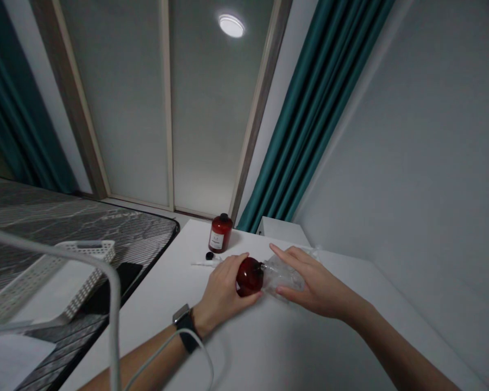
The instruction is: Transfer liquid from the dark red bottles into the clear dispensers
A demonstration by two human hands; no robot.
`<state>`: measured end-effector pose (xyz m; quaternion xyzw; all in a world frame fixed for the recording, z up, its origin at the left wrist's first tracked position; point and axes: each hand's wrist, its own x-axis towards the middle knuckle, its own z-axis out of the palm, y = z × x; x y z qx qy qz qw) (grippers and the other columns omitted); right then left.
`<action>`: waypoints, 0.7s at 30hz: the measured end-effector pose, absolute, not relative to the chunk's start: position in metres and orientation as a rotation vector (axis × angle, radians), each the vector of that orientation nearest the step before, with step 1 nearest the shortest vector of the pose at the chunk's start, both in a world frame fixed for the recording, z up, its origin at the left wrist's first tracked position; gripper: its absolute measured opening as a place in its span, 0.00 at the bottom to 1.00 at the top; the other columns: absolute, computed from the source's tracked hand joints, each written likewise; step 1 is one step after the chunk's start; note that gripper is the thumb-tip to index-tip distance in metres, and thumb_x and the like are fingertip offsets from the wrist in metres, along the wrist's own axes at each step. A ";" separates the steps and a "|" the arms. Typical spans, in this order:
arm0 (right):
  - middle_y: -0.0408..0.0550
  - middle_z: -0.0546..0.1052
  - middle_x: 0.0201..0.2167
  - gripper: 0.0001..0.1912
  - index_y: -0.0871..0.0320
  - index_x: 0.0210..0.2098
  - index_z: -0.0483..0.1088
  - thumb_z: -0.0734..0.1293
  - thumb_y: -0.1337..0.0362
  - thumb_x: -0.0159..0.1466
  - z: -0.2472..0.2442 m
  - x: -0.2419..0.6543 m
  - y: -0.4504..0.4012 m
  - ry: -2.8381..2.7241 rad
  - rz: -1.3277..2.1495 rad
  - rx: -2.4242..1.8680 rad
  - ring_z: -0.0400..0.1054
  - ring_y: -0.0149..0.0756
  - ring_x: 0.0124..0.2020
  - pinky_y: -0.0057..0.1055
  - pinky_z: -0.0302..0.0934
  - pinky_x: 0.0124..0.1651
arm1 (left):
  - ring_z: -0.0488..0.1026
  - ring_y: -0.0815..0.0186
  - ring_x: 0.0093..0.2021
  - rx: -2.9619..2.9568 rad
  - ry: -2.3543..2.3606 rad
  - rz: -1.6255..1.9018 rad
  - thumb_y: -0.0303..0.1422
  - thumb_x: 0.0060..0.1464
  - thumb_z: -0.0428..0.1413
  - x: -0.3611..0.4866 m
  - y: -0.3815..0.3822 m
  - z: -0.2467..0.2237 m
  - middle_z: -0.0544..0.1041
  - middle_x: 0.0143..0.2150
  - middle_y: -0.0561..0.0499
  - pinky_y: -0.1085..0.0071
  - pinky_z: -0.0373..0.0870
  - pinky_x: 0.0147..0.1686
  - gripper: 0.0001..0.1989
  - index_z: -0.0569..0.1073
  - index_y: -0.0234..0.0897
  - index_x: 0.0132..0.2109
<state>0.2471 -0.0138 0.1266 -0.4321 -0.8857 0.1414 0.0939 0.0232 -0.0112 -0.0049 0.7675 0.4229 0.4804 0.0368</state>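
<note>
- Over on the far left, a grey marble-patterned mat (52, 228) lies beside the table, with a white perforated plastic basket (85, 271) tilted on it and a white cable (114, 304) looping across the foreground.
- On the white table (146, 331), a small black cap (209, 256) sits just beside a white pump tube (206, 263), both near an upright dark red bottle with a black top (220, 233).
- The left hand (224, 288), a black-strapped smartwatch (183, 326) on its wrist, curls firmly around a second dark red bottle (249, 277), lying on its side just above the tabletop.
- The right hand (313, 285), fingers spread fairly wide, presses over a crumpled clear plastic bag (283, 274) touching the bottle's neck end.
- Further right, a teal curtain (309, 119) hangs beside a plain grey wall (407, 163).
</note>
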 end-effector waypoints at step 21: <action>0.56 0.67 0.55 0.42 0.53 0.72 0.47 0.67 0.55 0.65 0.125 0.248 -0.012 -2.626 0.426 -1.297 0.63 0.47 0.57 0.48 0.58 0.63 | 0.75 0.48 0.52 2.326 1.308 1.481 0.40 0.46 0.68 0.025 -0.010 -0.006 0.75 0.54 0.38 0.51 0.75 0.50 0.41 0.60 0.36 0.63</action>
